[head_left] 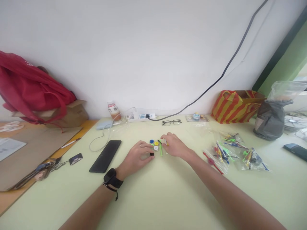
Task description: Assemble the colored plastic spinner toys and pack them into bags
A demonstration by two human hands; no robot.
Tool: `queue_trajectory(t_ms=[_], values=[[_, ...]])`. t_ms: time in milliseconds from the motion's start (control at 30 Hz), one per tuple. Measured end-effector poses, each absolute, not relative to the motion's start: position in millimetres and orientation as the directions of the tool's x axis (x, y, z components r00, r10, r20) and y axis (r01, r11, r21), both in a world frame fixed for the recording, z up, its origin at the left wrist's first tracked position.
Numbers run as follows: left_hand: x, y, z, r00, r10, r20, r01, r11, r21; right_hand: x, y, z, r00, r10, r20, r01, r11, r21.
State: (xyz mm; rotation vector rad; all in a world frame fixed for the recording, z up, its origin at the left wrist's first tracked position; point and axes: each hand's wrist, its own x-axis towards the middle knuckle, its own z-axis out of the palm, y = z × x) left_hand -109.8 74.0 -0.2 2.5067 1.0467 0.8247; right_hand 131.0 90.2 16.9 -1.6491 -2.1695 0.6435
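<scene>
My left hand (137,156) rests on the table with a small black disc (152,154) pinched between thumb and forefinger. Just beyond its fingertips lie a blue disc (151,141), a yellow disc (156,143) and a white disc (155,148). A slim green plastic stick (161,149) lies between my two hands. My right hand (174,145) is curled at the right of these pieces, its fingers closed. Thin yellow and white plastic (166,142) shows at its fingertips, mostly hidden by the hand.
Clear bags of coloured plastic pieces (224,153) lie to the right, with a red stick (213,162) beside them. A black phone (105,156) is left of my hands. Glasses (172,122), a power strip (141,117) and a bottle (114,111) stand toward the wall.
</scene>
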Motion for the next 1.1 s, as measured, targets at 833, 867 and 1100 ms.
queue_trajectory(t_ms=[833,867,1100], values=[[-110,77,-7,0.602,0.747,0.284,0.622,-0.661,0.420,208,87,82,-0.192,0.917,-0.350,0.953,0.090,-0.288],[-110,76,-6,0.596,0.750,0.287,0.621,-0.657,0.428,221,86,87,-0.133,0.896,-0.424,0.970,0.030,-0.242],[-113,75,-4,0.558,0.767,0.315,0.604,-0.636,0.480,245,83,87,-0.013,0.649,-0.761,0.973,-0.167,-0.159]])
